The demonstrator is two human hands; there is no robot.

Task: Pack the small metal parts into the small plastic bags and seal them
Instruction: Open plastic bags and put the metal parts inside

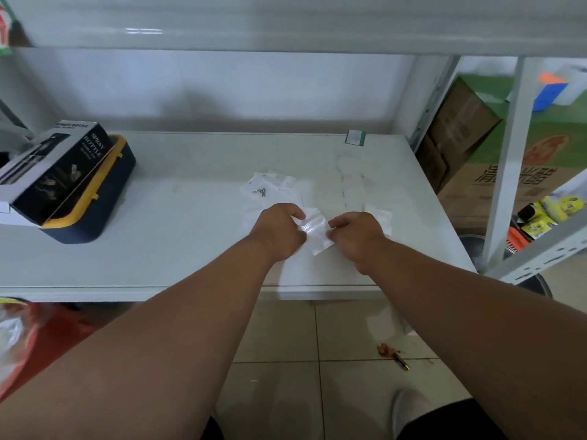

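A small clear plastic bag is held just above the white shelf surface, between both hands. My left hand pinches its left edge and my right hand pinches its right edge. Behind my left hand lie several more small clear bags, spread flat. Two small metal parts rest among those bags. Another clear bag lies just behind my right hand. Whether the held bag contains anything cannot be told.
A black "Spray Bottle" box leans on a blue and yellow case at the left. A small green-edged card stands at the back right. Cardboard boxes and a metal rack post stand to the right.
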